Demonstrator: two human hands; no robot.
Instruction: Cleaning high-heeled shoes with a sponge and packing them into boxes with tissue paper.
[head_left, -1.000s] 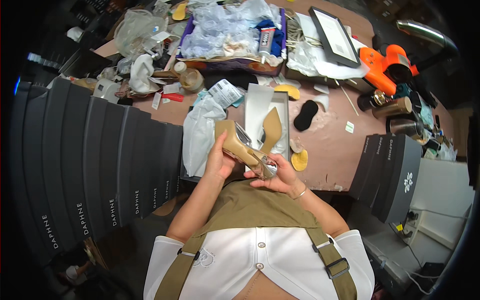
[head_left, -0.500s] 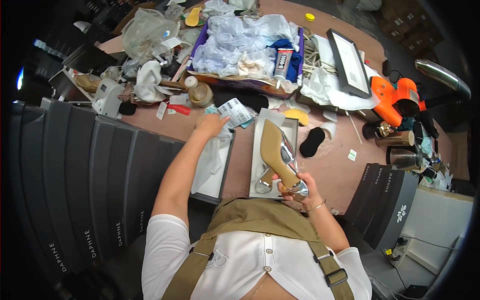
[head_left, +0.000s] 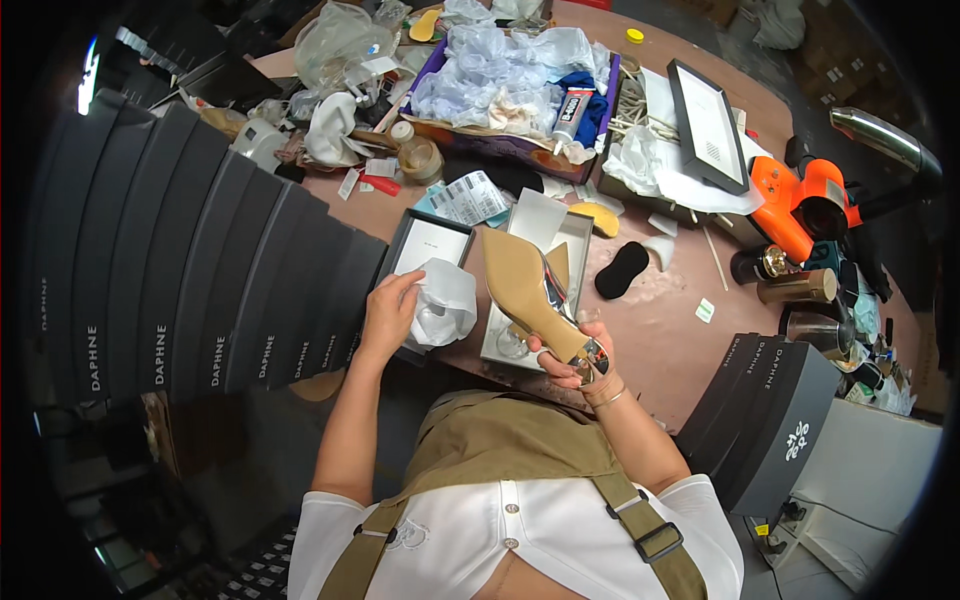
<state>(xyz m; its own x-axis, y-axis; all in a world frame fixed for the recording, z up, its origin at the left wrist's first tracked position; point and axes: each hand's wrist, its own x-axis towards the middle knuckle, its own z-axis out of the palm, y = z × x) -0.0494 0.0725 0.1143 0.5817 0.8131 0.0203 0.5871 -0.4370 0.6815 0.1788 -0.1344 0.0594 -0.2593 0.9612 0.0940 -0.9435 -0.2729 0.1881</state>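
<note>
My right hand [head_left: 578,358] grips a high-heeled shoe [head_left: 522,278] by its heel end, with the tan sole turned up and silver showing along the side. Beneath it stands an open shoe box [head_left: 490,345] with a white inside; a second shoe [head_left: 513,342] lies in it, partly hidden. My left hand [head_left: 390,315] pinches a crumpled sheet of white tissue paper [head_left: 445,303]. That paper hangs over a second dark-edged box part [head_left: 432,238] with a white inside, to the left. A printed label sheet [head_left: 470,198] lies just beyond.
Dark shoe boxes [head_left: 215,270] stand in a long row at left, others [head_left: 765,410] at right. A purple carton [head_left: 500,145] of plastic bags sits at the back. A black insole-shaped pad [head_left: 622,270], glue jar [head_left: 418,158] and orange hot-air tool [head_left: 800,200] are on the table.
My left hand has left the label sheet, come back toward me and taken the tissue paper. The shoe in my right hand has shifted a little left. The view has also turned.
</note>
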